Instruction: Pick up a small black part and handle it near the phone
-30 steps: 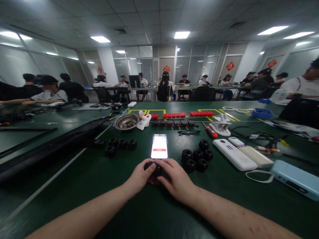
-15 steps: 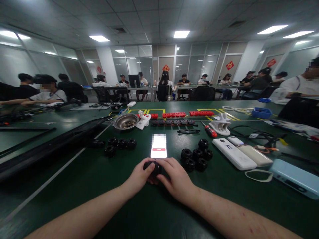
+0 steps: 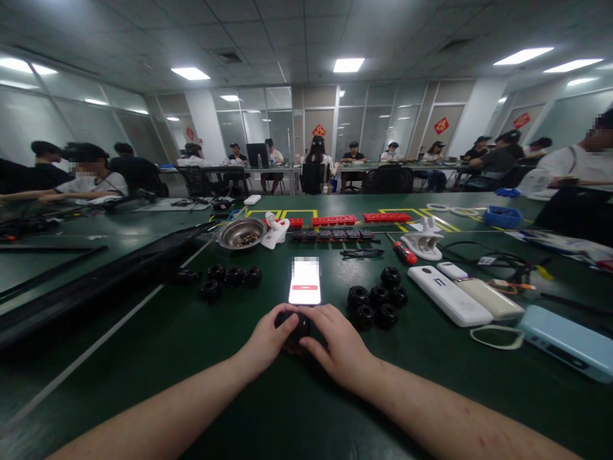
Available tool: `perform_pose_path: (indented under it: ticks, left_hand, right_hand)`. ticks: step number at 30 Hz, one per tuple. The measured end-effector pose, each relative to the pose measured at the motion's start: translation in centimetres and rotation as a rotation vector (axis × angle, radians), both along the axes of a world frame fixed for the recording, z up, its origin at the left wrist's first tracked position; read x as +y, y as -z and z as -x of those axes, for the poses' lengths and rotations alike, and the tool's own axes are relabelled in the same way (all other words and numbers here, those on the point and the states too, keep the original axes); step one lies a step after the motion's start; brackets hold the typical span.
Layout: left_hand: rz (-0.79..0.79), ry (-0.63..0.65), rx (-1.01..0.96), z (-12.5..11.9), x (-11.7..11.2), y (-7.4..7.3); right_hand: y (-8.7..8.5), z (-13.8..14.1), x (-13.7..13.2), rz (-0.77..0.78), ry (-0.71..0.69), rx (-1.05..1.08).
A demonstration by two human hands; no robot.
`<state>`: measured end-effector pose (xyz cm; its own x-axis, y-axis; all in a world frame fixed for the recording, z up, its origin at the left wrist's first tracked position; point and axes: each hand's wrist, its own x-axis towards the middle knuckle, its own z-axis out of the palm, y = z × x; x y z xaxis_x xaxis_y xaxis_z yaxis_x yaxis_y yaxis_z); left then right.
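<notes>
Just in front of a lit phone (image 3: 305, 295), a round black wheel (image 3: 299, 328) sits low over the table between my two hands. My left hand (image 3: 271, 335) is closed on its left side, thumb lying across the top. From the right, my right hand (image 3: 341, 348) curves around the same wheel with its fingers over the far edge and its thumb at the near side. Both hands hide much of it. To the right stands a group of black wheels (image 3: 379, 298), and a smaller group of similar wheels (image 3: 234, 276) lies to the left.
Farther back are a metal bowl (image 3: 242, 235) with small parts, red strips (image 3: 334, 221), a dark strip of blocks (image 3: 334, 236) and a red screwdriver (image 3: 406, 253). Power banks (image 3: 447, 297) and a light blue device (image 3: 567, 342) lie right. A long black bag (image 3: 110, 281) lies left.
Less of the fingertips shows beneath the wheel than before. Both hands stay around it in the same place.
</notes>
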<state>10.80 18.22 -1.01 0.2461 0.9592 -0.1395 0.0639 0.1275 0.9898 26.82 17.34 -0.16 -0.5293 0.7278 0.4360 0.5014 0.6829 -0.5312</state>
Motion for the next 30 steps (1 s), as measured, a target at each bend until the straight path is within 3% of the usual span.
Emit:
perform_pose_path:
  ticks: [4,10,17,23,30]
  left_hand:
    - [0.006,-0.024,-0.014,-0.16,-0.01,-0.29]
    - [-0.009,0.006,-0.013,-0.08,-0.17,-0.39]
    - [-0.006,-0.010,-0.018,-0.09,-0.05,-0.26]
    - [-0.038,0.003,-0.034,0.04,-0.24,-0.10]
    - [-0.036,-0.001,0.006,0.02,0.03,0.20]
  right_hand:
    - [-0.01,-0.02,-0.21,-0.032,-0.016,0.006]
    - [0.28,-0.12,0.13,0.050,0.095,0.025]
    - [0.03,0.03,0.03,0.012,0.005,0.047]
    - [0.42,-0.09,0.11,0.091,0.082,0.047]
    - [0.05,0.03,0.13,0.059,0.021,0.034]
